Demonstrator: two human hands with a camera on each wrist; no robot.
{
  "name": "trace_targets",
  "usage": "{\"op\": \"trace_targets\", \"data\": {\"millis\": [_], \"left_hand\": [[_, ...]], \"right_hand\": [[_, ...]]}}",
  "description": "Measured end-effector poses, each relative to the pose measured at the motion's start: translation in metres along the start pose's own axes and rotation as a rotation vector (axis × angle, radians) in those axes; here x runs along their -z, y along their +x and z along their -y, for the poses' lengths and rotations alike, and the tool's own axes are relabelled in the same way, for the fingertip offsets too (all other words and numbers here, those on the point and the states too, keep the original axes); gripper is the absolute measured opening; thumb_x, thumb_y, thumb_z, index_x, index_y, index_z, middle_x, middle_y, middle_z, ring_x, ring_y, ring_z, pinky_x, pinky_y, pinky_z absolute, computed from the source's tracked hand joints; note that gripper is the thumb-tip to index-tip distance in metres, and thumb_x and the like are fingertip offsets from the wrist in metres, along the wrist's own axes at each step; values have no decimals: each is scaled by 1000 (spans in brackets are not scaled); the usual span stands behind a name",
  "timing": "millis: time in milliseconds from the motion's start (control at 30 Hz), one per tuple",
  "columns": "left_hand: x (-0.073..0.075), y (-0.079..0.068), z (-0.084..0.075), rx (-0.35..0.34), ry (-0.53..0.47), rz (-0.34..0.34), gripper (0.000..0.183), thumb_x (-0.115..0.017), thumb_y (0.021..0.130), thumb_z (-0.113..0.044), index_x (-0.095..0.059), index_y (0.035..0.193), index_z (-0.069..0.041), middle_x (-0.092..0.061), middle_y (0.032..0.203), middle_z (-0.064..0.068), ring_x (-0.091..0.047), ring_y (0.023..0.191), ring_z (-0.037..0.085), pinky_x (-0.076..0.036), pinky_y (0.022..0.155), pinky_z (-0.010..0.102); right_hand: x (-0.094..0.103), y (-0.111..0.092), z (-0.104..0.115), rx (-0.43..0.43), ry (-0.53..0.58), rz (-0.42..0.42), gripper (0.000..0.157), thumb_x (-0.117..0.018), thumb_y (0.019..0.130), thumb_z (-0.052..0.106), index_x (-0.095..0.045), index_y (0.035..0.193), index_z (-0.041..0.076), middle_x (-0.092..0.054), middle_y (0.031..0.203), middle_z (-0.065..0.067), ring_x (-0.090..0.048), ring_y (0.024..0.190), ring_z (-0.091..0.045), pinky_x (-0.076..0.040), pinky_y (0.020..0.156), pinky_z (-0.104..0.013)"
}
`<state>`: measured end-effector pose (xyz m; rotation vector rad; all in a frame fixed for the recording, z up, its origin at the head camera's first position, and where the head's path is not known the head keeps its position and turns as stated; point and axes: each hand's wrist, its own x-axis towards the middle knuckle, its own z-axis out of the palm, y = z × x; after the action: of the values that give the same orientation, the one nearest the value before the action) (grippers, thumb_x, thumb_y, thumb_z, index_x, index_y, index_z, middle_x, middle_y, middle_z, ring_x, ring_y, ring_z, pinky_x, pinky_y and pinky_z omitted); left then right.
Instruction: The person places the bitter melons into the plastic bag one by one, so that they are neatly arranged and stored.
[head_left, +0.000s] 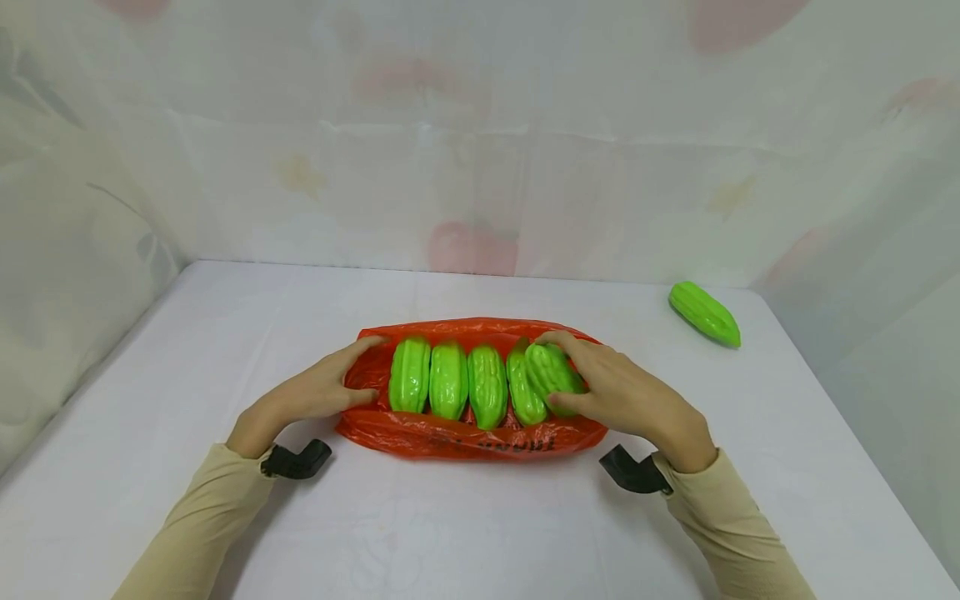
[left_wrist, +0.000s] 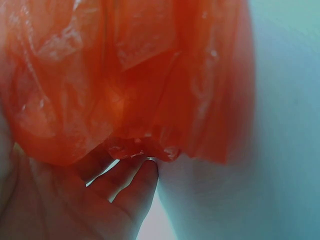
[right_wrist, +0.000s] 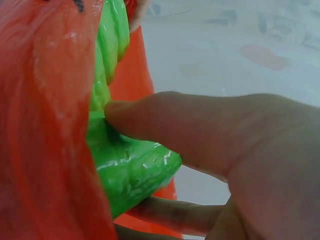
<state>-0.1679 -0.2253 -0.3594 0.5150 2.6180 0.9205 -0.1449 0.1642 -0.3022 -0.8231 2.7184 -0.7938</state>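
Observation:
A red plastic bag (head_left: 480, 445) lies spread open along the middle of the table, with several green bitter melons (head_left: 448, 383) side by side in it. My right hand (head_left: 626, 385) grips the rightmost bitter melon (head_left: 550, 373) between thumb and fingers; it leans over its neighbour at the bag's right end. In the right wrist view the thumb presses on this melon, and the bag hides part of it. At the opposite end, my left hand (head_left: 315, 392) holds the bag's edge. Red film covers some of its fingers (left_wrist: 137, 190) in the left wrist view.
Another bitter melon (head_left: 705, 314) lies alone at the table's back right. A white cloth covers the table (head_left: 450, 525). Pale printed curtains (head_left: 375, 192) hang behind it and at both sides. A black wrist mount (head_left: 297, 460) sticks out from each sleeve.

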Motion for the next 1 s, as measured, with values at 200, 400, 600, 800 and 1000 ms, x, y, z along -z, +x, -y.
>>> {"op": "trace_targets", "data": {"millis": [200, 400, 600, 800, 1000], "left_hand": [[0, -1, 0, -4, -5, 3, 71, -63, 90, -14, -29, 151, -6, -47, 144, 21, -46, 131, 40, -37, 107, 65], [1, -1, 0, -7, 3, 4, 70, -63, 90, -15, -30, 151, -7, -48, 143, 21, -47, 130, 40, -37, 107, 65], [0, 0, 2, -15, 5, -2, 68, -64, 91, -15, -31, 150, -10, -51, 140, 18, -48, 128, 38, -38, 106, 63], [-2, -1, 2, -20, 17, -10, 70, -64, 90, -16, -31, 151, -9, -50, 141, 19, -48, 128, 38, -38, 106, 63], [-3, -2, 3, -20, 23, -18, 69, -64, 90, -15, -30, 151, -9, -50, 141, 20, -48, 128, 39, -38, 106, 63]], "right_hand": [[-1, 2, -3, -28, 1, 6, 55, -69, 90, 21, -45, 139, 17, -60, 114, -3, -56, 100, -19, -47, 87, -38], [-4, 3, -4, -94, -31, -28, 60, -66, 91, 22, -41, 144, 10, -58, 128, -12, -57, 109, -26, -48, 95, -46], [-9, 3, -2, -140, -93, -62, 60, -62, 95, 22, -37, 147, 7, -46, 142, -21, -52, 123, -35, -45, 103, -55], [-14, 5, -3, -101, -155, -100, 45, -61, 95, 14, -47, 137, 4, -48, 137, -19, -54, 118, -32, -49, 98, -50], [-16, 5, -3, -92, -196, -107, 45, -64, 93, 10, -51, 136, 3, -53, 133, -17, -56, 114, -30, -51, 96, -49]]}}
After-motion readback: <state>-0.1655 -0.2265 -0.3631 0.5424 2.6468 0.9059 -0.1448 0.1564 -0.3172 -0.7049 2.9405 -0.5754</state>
